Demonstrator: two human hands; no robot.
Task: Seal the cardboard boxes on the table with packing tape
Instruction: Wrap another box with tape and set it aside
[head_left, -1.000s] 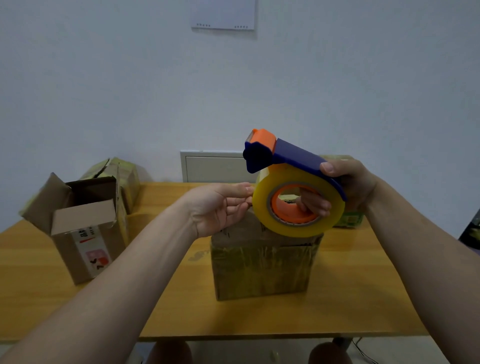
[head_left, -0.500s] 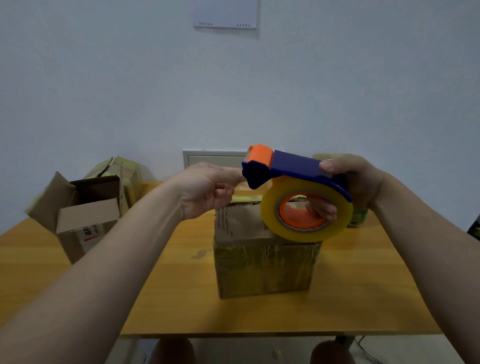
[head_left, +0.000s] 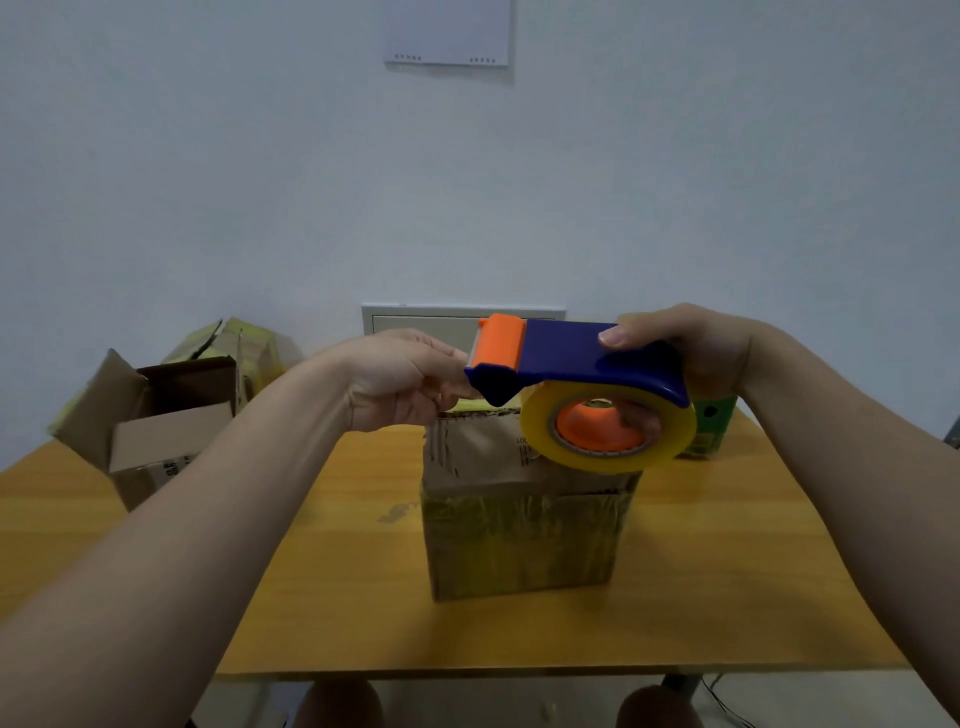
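My right hand (head_left: 693, 348) grips a blue tape dispenser (head_left: 571, 353) with an orange cutter head; its fingers pass through the orange core of the yellowish tape roll (head_left: 537, 431). The dispenser hovers level over the top of a closed cardboard box (head_left: 519, 540) in the middle of the table. My left hand (head_left: 400, 384) is at the dispenser's front end with fingers curled and pinched together just under the cutter, where the tape end comes out. The fingertips are partly hidden behind the dispenser, and the clear tape strip itself is hard to make out.
On the wooden table (head_left: 337, 571), an open cardboard box (head_left: 166, 441) with raised flaps stands at the left. A taped yellowish box (head_left: 234, 338) lies behind it. A small green box (head_left: 714, 426) stands at the right, behind the roll. The wall is right behind the table.
The dispenser has tipped from nose-up to level and moved slightly right. My left hand has risen from the box top to the dispenser's cutter end and closed its fingers there.
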